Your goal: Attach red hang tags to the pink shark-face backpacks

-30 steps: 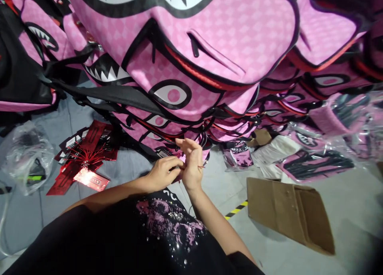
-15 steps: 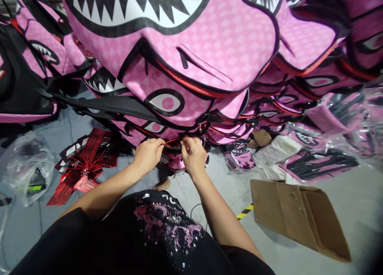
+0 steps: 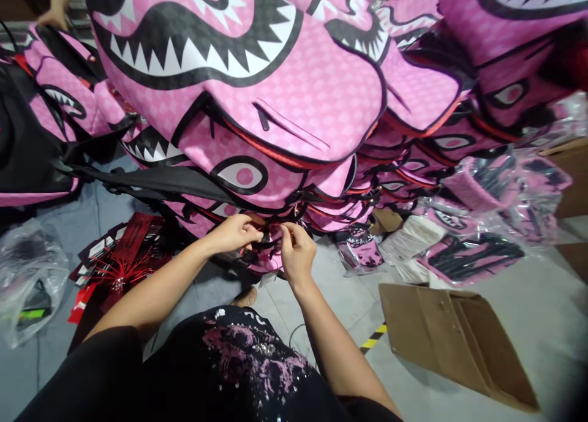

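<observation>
My left hand (image 3: 237,232) is closed in a pinch under the front of a pink shark-face backpack (image 3: 243,141), with a bit of red string showing at its fingers. Just to its right, my right hand (image 3: 297,250) pinches with thumb and forefinger, seemingly on the same thin red string. The string itself is too fine to follow between them. Behind the fingertips are dark straps and a small pink piece (image 3: 266,258), partly hidden by the hands. To the left lies a bundle of red strings (image 3: 120,280) on dark and red hang tags (image 3: 133,238).
Pink backpacks crowd the whole far side. A clear plastic bag (image 3: 32,281) lies at the left. Plastic-wrapped pink pieces (image 3: 473,256) and an open cardboard box (image 3: 427,324) lie on the right. Another person's hand (image 3: 54,18) touches a backpack at the upper left.
The red string stretched between my hands is now hardly visible, and my left fingers have shifted toward the right hand. The view has tilted slightly; another person's hand has appeared at upper left.
</observation>
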`<action>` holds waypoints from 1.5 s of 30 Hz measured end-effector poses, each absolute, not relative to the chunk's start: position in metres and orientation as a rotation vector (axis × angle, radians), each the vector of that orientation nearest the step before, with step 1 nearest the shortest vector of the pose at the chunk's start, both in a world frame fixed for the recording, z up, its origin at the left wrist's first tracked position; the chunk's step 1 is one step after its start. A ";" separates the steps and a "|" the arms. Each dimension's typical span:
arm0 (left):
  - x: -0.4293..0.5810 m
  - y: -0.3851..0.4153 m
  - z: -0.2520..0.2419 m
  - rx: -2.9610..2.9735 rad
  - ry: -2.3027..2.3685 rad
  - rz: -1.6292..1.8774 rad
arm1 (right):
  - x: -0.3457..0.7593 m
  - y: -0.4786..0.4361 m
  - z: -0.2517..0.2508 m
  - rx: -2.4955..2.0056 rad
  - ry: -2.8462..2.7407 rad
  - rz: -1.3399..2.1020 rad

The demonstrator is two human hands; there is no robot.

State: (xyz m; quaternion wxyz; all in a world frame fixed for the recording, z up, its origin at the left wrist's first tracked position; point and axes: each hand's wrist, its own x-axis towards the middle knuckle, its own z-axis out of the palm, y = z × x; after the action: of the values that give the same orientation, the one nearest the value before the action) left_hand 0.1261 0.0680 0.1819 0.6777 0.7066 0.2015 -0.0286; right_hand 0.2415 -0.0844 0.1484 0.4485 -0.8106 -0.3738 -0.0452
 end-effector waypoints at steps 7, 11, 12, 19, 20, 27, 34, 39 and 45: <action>0.085 0.071 0.166 1.704 0.425 0.094 | 0.233 -0.075 0.142 -1.669 -0.726 -0.045; 0.084 0.066 0.147 1.804 0.599 0.336 | 0.236 -0.070 0.137 -1.546 -0.931 0.023; 0.086 0.065 0.146 1.853 0.588 0.444 | 0.238 -0.069 0.137 -1.531 -1.006 0.072; 0.099 0.057 0.168 2.577 0.237 1.060 | 0.254 -0.072 0.158 -1.564 -1.364 0.269; 0.100 0.055 0.171 2.630 0.229 1.076 | 0.255 -0.073 0.161 -1.580 -1.318 0.331; 0.116 0.047 0.163 1.842 0.279 0.676 | 0.262 -0.073 0.173 -1.474 -0.960 0.825; 0.116 0.056 0.158 1.935 0.311 0.655 | 0.266 -0.072 0.177 -1.488 -1.022 0.832; 0.113 0.058 0.161 1.996 0.320 0.629 | 0.271 -0.074 0.179 -1.484 -1.307 0.728; 0.112 0.056 0.169 2.150 0.341 0.558 | 0.270 -0.074 0.188 -1.642 -1.409 0.659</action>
State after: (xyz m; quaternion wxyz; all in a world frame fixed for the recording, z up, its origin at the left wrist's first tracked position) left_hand 0.1120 0.0560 0.1685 0.4325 0.8626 0.1367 0.2240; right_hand 0.2704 -0.0741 0.1882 0.4258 -0.6567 -0.5638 0.2637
